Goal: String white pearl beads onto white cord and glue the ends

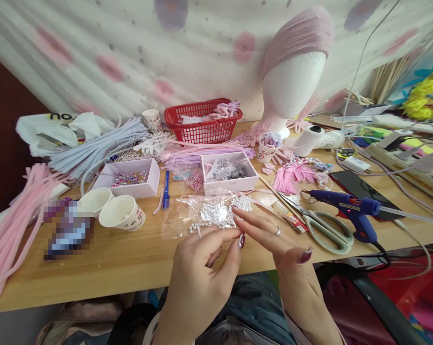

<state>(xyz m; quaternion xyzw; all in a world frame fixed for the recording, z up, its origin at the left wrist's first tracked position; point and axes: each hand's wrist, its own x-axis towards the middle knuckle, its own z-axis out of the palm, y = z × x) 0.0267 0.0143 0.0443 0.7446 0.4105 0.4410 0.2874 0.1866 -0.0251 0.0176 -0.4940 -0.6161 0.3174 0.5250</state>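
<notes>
My left hand point(205, 273) is closed, thumb and forefinger pressed together at the tips. Whatever they may pinch is too small or hidden to make out. A small pale pink bit point(199, 233) shows at its knuckles. My right hand point(279, 249), with a ring on one finger, has its fingers stretched out and thumb apart; a fingertip meets the left hand's pinch. Just beyond both hands lies a clear plastic bag point(178, 215) with white pearl beads point(216, 216), some loose in front of it.
Scissors point(331, 235), a blue glue gun point(356, 211) and a phone point(363, 194) lie right. Paper cups point(124, 213), bead boxes point(149, 177) and pink pipe cleaners point(18, 230) stand left. Behind are a red basket point(205, 132) and a white mannequin head point(291, 86).
</notes>
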